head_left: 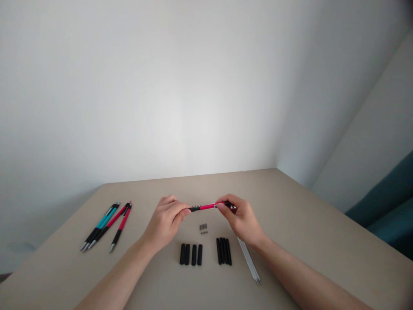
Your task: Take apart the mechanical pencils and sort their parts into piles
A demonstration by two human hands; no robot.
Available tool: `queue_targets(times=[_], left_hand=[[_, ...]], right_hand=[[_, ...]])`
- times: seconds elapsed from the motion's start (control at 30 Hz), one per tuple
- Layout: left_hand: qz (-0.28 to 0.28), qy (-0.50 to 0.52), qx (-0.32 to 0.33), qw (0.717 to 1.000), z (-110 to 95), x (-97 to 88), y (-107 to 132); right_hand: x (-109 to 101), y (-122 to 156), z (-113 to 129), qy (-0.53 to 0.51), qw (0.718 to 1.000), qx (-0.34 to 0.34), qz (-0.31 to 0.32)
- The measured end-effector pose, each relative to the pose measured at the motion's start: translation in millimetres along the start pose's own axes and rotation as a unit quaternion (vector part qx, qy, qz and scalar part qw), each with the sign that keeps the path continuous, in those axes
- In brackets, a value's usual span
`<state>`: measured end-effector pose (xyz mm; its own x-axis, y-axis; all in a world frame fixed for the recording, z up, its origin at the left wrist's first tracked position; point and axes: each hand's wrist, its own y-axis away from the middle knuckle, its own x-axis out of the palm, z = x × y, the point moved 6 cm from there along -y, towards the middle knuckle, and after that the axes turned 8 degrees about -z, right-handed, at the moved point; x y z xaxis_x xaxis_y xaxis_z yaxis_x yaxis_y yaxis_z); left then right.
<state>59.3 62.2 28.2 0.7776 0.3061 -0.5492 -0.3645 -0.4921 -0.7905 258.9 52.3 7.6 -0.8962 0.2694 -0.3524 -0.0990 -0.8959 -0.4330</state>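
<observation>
A red and black pen [208, 206] is held level above the table between both hands. My left hand [167, 217] is closed on its black left end, the fingers covering the tip. My right hand [240, 217] pinches the red barrel near the right end, where a black part shows between the fingers. Just below the pen lie several small metal springs [203, 228]. Nearer to me are several thick black grip sleeves [191, 254] and, to their right, several thinner black tubes [223, 251]. White pen refills [250, 262] lie beside my right wrist, partly hidden by it.
At the left of the table [155, 284] lie blue-green pens [101, 224] and red pens [121, 228] with black grips. A pale wall [193, 107] rises behind the table's back edge. A dark teal cloth [387, 206] hangs at the right.
</observation>
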Motion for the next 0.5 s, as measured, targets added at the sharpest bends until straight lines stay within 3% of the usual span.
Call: queue_targets(times=[0.33, 0.5], left_hand=[[0.000, -0.012, -0.029, 1.000, 9, -1.5, 3], [0.087, 0.035, -0.032, 0.995, 1, 1.8, 3]], right_hand=[[-14, -4, -14, -0.033, 0.997, 0.034, -0.058], [-15, -4, -14, -0.046, 0.996, 0.041, -0.070]])
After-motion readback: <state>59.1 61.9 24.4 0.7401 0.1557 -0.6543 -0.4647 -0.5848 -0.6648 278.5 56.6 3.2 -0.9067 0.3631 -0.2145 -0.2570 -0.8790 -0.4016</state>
